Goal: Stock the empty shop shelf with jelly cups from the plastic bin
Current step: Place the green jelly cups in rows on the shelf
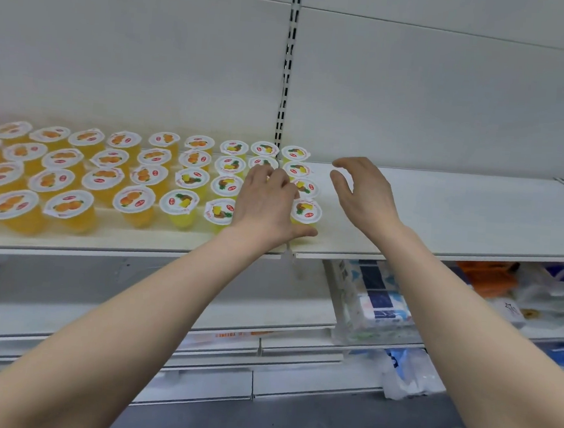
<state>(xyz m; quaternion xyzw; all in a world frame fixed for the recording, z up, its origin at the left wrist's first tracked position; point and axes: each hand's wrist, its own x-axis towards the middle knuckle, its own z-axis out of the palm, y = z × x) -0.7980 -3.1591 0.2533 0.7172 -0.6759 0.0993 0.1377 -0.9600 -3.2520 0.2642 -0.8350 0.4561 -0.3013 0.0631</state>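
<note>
Rows of jelly cups stand on the left half of the white shelf [442,219]: orange ones [68,205] at the left, yellow pineapple ones [180,202] to their right. My left hand [268,202] lies over the rightmost pineapple cups with its fingers curled down. Its thumb wraps the front of the front-right cup [306,212], and the cups under the palm are hidden. My right hand [363,193] hovers just right of the cups above bare shelf, fingers loosely curved, holding nothing. The plastic bin is out of view.
A slotted upright [286,79] splits the back wall behind the last cups. The shelf below holds packets of tissues [372,295] and orange packs [491,277]. A plastic bag [406,375] hangs lower down, above the grey floor.
</note>
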